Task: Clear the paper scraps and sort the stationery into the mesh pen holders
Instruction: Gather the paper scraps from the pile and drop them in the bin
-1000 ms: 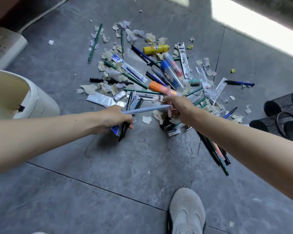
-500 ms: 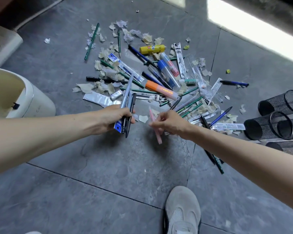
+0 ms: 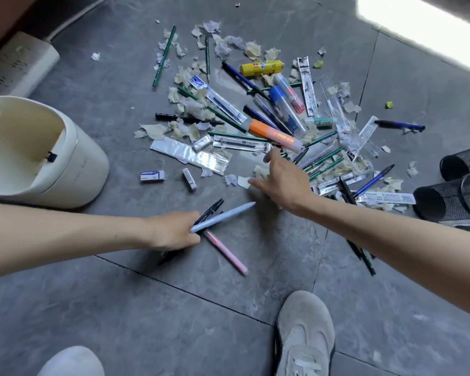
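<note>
On the grey floor tiles lies a pile of stationery and torn paper scraps (image 3: pixel 158 130), with an orange highlighter (image 3: pixel 274 135) and a yellow glue stick (image 3: pixel 261 67) among them. My left hand (image 3: pixel 174 232) is low near the floor and grips a bundle of pens: a light blue pen (image 3: pixel 223 217) over black pens (image 3: pixel 212 208). A pink pen (image 3: pixel 225 252) lies on the floor just beside that hand. My right hand (image 3: pixel 282 180) reaches over the pile's near edge with fingers spread and nothing in it. Black mesh pen holders (image 3: pixel 445 202) lie on their sides at the right.
A cream bin (image 3: pixel 73 164) stands open at the left, with a white power strip (image 3: pixel 25 63) behind it. Two small erasers (image 3: pixel 152 175) lie between bin and pile. My grey shoe (image 3: pixel 304 335) is at the bottom, below my right arm.
My right hand let go of the pink pen, which now lies on the floor, and reached back to the pile. My left hand drew its pen bundle nearer and lower.
</note>
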### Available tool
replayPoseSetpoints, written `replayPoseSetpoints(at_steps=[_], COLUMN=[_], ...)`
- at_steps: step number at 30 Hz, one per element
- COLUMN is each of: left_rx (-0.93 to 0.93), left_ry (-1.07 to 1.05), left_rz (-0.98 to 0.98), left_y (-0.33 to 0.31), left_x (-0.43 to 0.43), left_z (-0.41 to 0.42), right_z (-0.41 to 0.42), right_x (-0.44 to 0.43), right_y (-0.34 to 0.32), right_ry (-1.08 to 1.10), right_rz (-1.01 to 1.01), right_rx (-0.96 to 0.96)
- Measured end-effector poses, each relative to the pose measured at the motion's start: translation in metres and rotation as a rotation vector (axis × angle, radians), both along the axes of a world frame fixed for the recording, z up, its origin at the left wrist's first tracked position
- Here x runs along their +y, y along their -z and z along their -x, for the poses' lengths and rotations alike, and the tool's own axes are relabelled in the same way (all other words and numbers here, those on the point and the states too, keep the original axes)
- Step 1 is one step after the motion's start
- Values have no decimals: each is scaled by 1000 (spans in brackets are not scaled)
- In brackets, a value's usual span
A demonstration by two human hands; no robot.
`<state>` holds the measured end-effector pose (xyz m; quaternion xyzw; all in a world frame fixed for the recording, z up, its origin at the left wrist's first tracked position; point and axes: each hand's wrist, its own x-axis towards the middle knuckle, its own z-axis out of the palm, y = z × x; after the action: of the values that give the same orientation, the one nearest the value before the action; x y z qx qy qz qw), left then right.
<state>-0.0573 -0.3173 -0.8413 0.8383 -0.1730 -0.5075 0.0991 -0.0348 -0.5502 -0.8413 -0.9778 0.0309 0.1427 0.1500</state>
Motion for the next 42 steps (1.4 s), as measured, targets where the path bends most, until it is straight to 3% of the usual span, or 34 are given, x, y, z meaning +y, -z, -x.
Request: replayPoseSetpoints(at_steps=[7,10,12,15,17,23,29,35,37,39,42], left_rx=[-118,-359,-514,-693,-770,-788,-766,-964,-995,-967,-905], left_ry=[176,315,287,137,147,239,253,825,904,835,515], left_rz=[-47,-23,32,58,22,-7,47,154,131,110,73], left_y=[-11,-32,-37,-31,-17,12,26,18,15,7,3], left_x=[10,20,22,16,15,22,25,28,26,21,17], left_z=[-7,-17,-30,-61,-84,-120,-125,-130,-125,-120,-120], right_z=[-15,-19,-23,-27,-29,-31,-30,-26,-26,-26,-28], right_x=[25,40,45,47,44,28,26,21,18,19,21], right_y=[16,13,13,17,23,23,20,16,14,15,18], right_ry=[-51,-129,-182,-155,-104,54,1,-36,-81,-106,-56], right_rz=[87,132,155,14,-149,-347,-283,-286,-245,-181,-190], right_rx=[117,106,90,135,184,234,179,194,238,257,273])
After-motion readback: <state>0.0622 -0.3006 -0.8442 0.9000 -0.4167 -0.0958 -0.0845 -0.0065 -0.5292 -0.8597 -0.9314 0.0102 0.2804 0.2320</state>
